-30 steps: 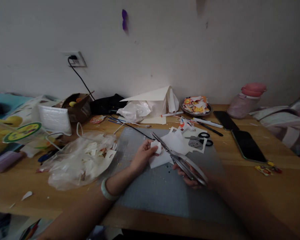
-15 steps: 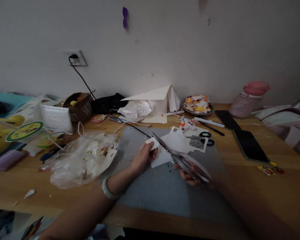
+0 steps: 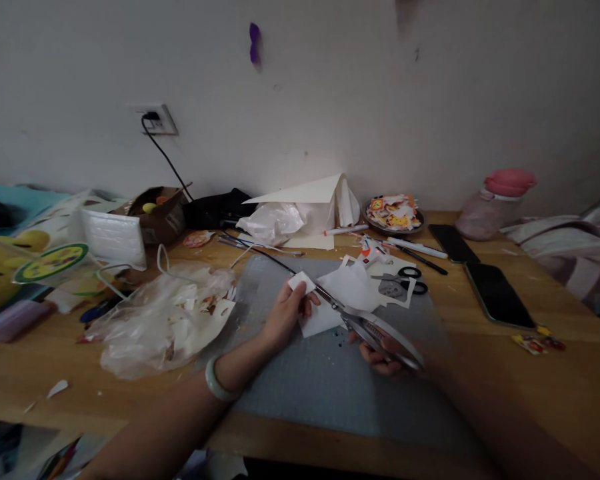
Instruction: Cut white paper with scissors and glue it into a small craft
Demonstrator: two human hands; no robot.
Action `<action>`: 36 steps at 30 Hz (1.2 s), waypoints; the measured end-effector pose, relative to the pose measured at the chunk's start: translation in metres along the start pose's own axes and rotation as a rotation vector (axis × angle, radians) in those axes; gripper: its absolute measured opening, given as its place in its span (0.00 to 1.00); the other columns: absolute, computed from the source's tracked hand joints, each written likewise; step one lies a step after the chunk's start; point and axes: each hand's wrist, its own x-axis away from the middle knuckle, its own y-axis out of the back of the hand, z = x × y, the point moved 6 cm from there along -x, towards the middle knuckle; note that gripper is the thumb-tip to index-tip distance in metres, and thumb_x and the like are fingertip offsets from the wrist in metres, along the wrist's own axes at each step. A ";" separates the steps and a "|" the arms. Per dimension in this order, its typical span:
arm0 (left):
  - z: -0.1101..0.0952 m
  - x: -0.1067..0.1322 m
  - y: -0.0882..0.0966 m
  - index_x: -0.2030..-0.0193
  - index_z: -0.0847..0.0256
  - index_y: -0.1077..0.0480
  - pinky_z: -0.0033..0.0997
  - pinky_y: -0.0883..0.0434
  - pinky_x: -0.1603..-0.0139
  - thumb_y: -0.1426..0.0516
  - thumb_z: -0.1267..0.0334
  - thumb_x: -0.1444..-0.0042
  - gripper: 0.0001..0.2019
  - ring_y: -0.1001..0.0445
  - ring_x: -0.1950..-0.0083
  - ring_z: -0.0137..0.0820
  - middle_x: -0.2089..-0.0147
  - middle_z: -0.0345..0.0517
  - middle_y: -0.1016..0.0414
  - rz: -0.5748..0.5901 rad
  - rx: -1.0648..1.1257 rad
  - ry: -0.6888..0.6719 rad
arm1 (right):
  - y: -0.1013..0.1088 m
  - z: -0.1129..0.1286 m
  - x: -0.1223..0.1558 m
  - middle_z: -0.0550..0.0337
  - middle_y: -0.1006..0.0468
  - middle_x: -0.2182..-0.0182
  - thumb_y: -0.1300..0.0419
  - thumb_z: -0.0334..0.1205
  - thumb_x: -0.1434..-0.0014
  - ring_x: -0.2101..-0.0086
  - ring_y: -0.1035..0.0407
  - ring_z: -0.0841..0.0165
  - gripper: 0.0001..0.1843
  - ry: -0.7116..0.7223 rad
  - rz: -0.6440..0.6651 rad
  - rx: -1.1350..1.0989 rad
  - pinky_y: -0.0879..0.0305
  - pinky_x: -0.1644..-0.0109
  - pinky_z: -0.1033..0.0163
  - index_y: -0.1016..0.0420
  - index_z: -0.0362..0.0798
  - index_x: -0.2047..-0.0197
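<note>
Between the thumb and fingers of my left hand (image 3: 286,312) is a small white piece of paper (image 3: 301,283). My right hand (image 3: 383,353) grips the handles of large grey scissors (image 3: 365,325), whose blades point up and left and meet the paper's right edge. The blades look nearly closed; whether they bite into the paper I cannot tell. Below them a white sheet (image 3: 347,285) lies on the grey cutting mat (image 3: 310,393). Small dark bits are scattered on the mat near the blades. A pale bangle (image 3: 217,380) circles my left wrist.
Left of the mat lies a clear plastic bag (image 3: 145,333) with paper scraps. Black-handled scissors (image 3: 413,280) rest on cut paper at right. Beyond are pens (image 3: 420,247), a bowl of cutouts (image 3: 394,215), two phones (image 3: 497,293) and a pink-lidded bottle (image 3: 495,203).
The scissor blades have come together from a wider gap, against the paper. The small paper has turned slightly in my left hand. Both hands stay in about the same place.
</note>
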 end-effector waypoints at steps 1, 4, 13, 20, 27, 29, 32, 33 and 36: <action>0.000 0.000 0.000 0.69 0.59 0.40 0.25 0.44 0.79 0.44 0.47 0.51 0.17 0.42 0.82 0.23 0.77 0.36 0.30 0.003 0.000 0.004 | 0.001 -0.001 0.000 0.69 0.43 0.74 0.40 0.60 0.51 0.83 0.55 0.84 0.31 0.004 -0.003 0.001 0.58 0.86 0.77 0.35 0.48 0.50; -0.001 0.001 -0.001 0.68 0.59 0.41 0.25 0.44 0.79 0.44 0.47 0.51 0.17 0.42 0.82 0.23 0.77 0.35 0.30 0.002 0.002 0.006 | 0.002 0.000 0.000 0.69 0.43 0.74 0.40 0.60 0.50 0.83 0.55 0.84 0.30 0.035 0.000 -0.008 0.58 0.86 0.77 0.35 0.48 0.51; -0.004 0.001 -0.002 0.67 0.60 0.41 0.25 0.44 0.78 0.46 0.50 0.49 0.14 0.42 0.82 0.23 0.77 0.37 0.29 0.008 -0.025 -0.003 | -0.003 0.006 0.001 0.69 0.42 0.74 0.42 0.60 0.48 0.84 0.56 0.84 0.28 0.042 -0.002 -0.044 0.58 0.86 0.78 0.34 0.48 0.52; 0.001 -0.002 0.001 0.66 0.61 0.39 0.24 0.40 0.77 0.45 0.52 0.49 0.14 0.34 0.78 0.25 0.73 0.40 0.26 -0.015 -0.017 0.009 | -0.006 0.008 0.000 0.70 0.43 0.75 0.42 0.60 0.48 0.84 0.56 0.84 0.29 0.027 -0.014 -0.045 0.58 0.87 0.78 0.33 0.47 0.52; 0.002 -0.003 0.003 0.64 0.62 0.36 0.24 0.37 0.75 0.44 0.53 0.51 0.15 0.29 0.72 0.27 0.67 0.44 0.25 -0.036 -0.003 -0.016 | -0.005 0.008 0.000 0.70 0.43 0.75 0.42 0.60 0.49 0.84 0.56 0.84 0.28 0.039 -0.033 -0.058 0.60 0.86 0.78 0.33 0.48 0.53; 0.001 -0.003 0.003 0.64 0.63 0.36 0.24 0.37 0.75 0.44 0.53 0.51 0.15 0.29 0.72 0.27 0.67 0.45 0.25 -0.035 -0.009 -0.013 | -0.006 0.008 0.000 0.70 0.43 0.76 0.42 0.60 0.49 0.84 0.56 0.84 0.28 0.033 -0.027 -0.057 0.60 0.86 0.78 0.32 0.48 0.53; 0.001 -0.002 0.003 0.65 0.62 0.35 0.24 0.37 0.74 0.44 0.53 0.51 0.14 0.29 0.72 0.27 0.67 0.45 0.25 -0.035 -0.018 -0.003 | -0.007 0.011 0.001 0.69 0.43 0.76 0.41 0.60 0.49 0.84 0.56 0.83 0.27 0.033 -0.048 -0.038 0.60 0.86 0.77 0.32 0.48 0.55; 0.001 -0.002 0.003 0.65 0.62 0.35 0.24 0.37 0.74 0.44 0.53 0.51 0.14 0.29 0.72 0.27 0.67 0.45 0.25 -0.036 -0.019 0.000 | -0.008 0.012 0.001 0.69 0.43 0.76 0.41 0.60 0.49 0.83 0.56 0.83 0.27 0.034 -0.062 -0.034 0.61 0.86 0.76 0.32 0.48 0.55; 0.000 -0.002 0.003 0.66 0.63 0.34 0.24 0.37 0.74 0.44 0.53 0.51 0.14 0.30 0.72 0.27 0.67 0.45 0.26 -0.043 -0.030 0.002 | -0.010 0.013 0.001 0.69 0.43 0.76 0.40 0.60 0.51 0.84 0.57 0.83 0.27 0.034 -0.059 -0.045 0.62 0.86 0.76 0.32 0.48 0.56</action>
